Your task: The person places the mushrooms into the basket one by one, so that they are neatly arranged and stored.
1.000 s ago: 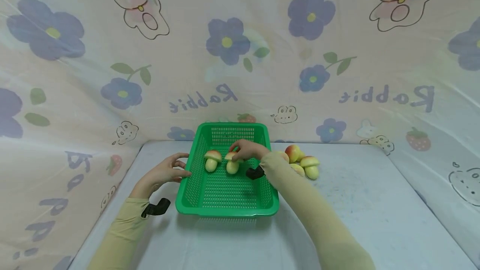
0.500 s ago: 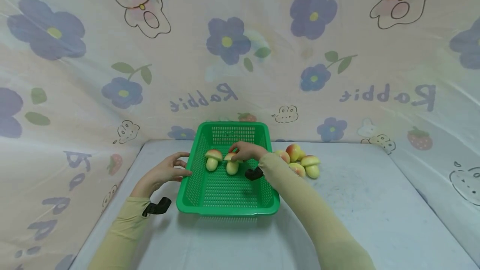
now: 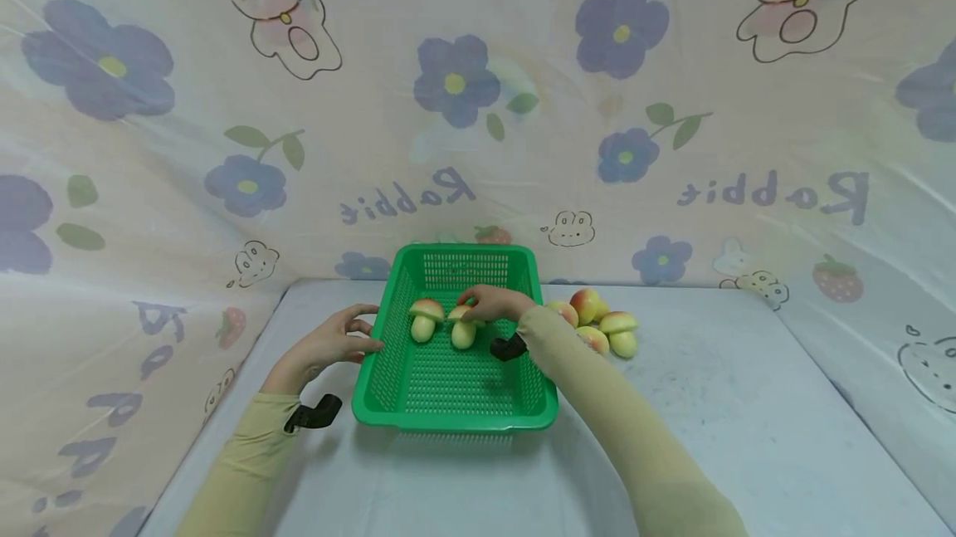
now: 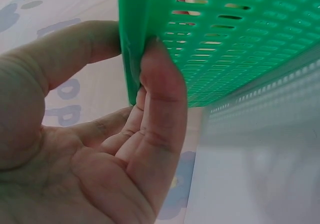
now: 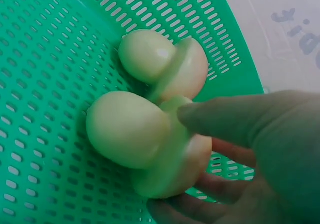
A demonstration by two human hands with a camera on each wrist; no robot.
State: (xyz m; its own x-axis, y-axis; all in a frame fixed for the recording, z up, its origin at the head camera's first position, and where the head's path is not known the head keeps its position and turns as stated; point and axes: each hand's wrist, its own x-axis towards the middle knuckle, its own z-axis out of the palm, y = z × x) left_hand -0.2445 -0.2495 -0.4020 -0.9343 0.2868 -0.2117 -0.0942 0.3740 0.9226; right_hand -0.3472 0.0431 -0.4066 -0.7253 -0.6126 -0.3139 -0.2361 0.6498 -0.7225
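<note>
A green plastic basket (image 3: 456, 421) with slotted walls stands on the table. At its left side my left hand (image 3: 334, 341) grips the rim, thumb on one face and curled fingers on the other in the left wrist view. Inside the basket, my right hand (image 3: 493, 303) holds a mushroom (image 5: 127, 129) with a pale round stem and a reddish-yellow cap, thumb on the underside of the cap and fingers around its top. Left of it, a second mushroom (image 3: 423, 321) of the same kind lies on the basket floor. The held mushroom's cap is partly hidden by the hand.
Right of the basket lies a group of yellow-red pieces, among them a mushroom (image 3: 620, 333) and a rounded red-yellow piece (image 3: 586, 305); the right forearm partly covers the group. A white table (image 3: 732, 388) extends right, backed by a printed curtain (image 3: 523, 163).
Almost nothing has moved. Both hands stay where they were, the left at the basket rim and the right on the mushroom; the whole view shifts very slightly.
</note>
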